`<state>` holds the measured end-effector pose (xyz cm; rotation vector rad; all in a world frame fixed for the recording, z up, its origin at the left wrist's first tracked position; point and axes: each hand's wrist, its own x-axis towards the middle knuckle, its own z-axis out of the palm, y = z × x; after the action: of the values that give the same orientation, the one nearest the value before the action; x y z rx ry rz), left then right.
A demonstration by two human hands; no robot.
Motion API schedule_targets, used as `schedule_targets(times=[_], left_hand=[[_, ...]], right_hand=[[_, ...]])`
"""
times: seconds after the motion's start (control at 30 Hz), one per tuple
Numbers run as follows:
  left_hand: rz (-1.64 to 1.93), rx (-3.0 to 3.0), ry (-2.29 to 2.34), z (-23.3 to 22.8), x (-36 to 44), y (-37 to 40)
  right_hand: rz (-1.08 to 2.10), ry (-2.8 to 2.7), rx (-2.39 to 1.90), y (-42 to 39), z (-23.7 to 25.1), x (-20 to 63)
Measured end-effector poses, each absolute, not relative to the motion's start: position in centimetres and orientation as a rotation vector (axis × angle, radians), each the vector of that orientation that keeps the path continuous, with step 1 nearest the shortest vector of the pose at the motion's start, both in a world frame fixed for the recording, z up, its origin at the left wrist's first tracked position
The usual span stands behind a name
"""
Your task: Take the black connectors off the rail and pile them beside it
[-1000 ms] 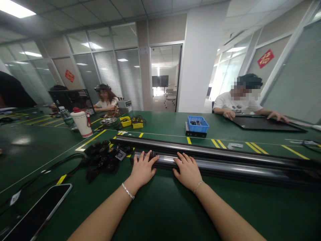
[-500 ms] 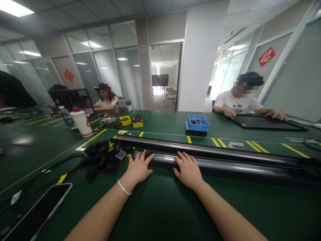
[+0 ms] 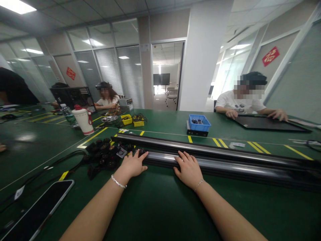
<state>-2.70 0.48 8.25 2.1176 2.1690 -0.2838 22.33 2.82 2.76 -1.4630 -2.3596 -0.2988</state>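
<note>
Two long dark metal rails lie side by side across the green table; the near rail (image 3: 225,166) runs from the middle to the right edge, the far rail (image 3: 200,149) just behind it. My right hand (image 3: 188,170) rests flat on the near rail, fingers spread. My left hand (image 3: 132,164) lies at that rail's left end, fingers spread, with its fingertips touching small black parts there. A pile of black connectors and cables (image 3: 104,158) sits just left of my left hand.
A phone (image 3: 37,214) lies face up at the near left. Behind the rails stand a blue bin (image 3: 199,123), yellow boxes (image 3: 132,120) and a white jug (image 3: 82,121). One person sits at the far right with a black panel (image 3: 265,123), another at the far left.
My left hand has slid left along the near rail's end, toward the pile of black connectors. My right hand stays on the rail. The view has shifted slightly.
</note>
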Motion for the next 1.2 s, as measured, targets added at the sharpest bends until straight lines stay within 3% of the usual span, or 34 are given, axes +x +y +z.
schedule_targets(times=[1.2], left_hand=[[-0.283, 1.946, 2.120, 8.7, -5.1, 1.4]], right_hand=[[-0.284, -2.358, -1.469, 2.8, 2.8, 22.3]])
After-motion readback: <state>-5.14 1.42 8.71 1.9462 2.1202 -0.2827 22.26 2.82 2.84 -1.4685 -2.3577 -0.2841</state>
